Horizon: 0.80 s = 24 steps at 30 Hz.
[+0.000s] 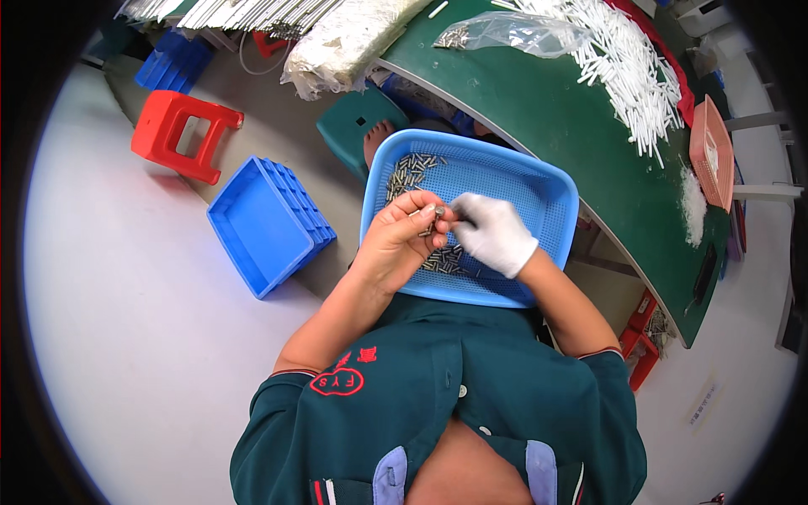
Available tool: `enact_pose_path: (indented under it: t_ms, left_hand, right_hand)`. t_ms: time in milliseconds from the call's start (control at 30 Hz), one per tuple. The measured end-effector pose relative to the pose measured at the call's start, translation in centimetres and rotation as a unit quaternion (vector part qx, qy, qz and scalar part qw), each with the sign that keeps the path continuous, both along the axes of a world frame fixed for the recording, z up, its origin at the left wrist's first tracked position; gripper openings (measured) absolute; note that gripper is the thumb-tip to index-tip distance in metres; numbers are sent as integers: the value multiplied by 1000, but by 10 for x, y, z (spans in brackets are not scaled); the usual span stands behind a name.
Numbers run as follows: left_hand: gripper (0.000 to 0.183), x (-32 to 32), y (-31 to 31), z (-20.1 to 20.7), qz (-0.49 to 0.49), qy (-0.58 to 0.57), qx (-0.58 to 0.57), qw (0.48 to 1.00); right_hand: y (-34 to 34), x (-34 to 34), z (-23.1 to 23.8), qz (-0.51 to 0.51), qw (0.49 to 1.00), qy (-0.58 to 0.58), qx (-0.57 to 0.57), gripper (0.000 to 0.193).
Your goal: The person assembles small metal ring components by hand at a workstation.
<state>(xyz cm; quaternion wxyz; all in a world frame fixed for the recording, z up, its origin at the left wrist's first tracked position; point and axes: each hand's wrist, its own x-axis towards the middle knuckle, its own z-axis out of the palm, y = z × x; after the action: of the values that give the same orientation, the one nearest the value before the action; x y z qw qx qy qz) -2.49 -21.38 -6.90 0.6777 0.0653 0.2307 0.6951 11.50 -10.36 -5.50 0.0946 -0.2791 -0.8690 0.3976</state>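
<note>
A light-blue plastic mesh basket [513,172] rests at my lap. Small metal pins [409,171] lie loose in its left part, and more are heaped below my hands. My bare left hand [396,236] is closed over the basket, with a small metal pin [438,211] pinched between thumb and forefinger. The lower fingers curl in, and other pins seem to be tucked there. Close beside it, my right hand [498,236] wears a white glove with its fingertips uncovered. Its fingers are pinched together at the left fingertips; what they grip is hidden.
A green table [623,202] curves along the right, bearing a pile of white tubes [627,84], a clear plastic bag [513,34] and a pink basket [712,156]. To the left stand a blue crate [261,227] and a red stool [181,135]. A teal stool [349,118] is beyond the basket, beside a foot.
</note>
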Motion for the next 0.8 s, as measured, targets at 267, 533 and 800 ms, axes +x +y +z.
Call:
enact_pose_path:
  t_ms: [267,533,800]
  left_hand:
    - [10,8,-1,1,-37,10,-32,999]
    - [10,11,-1,0,-39,16,-46,998]
    - [9,13,0,0,-36,9,-45,998]
  right_hand:
    - [2,10,26,-100,915,185,-344,11]
    - [2,11,20,-47,960,169,-216,13]
    - [1,13,22,-48,961,168,-213,14]
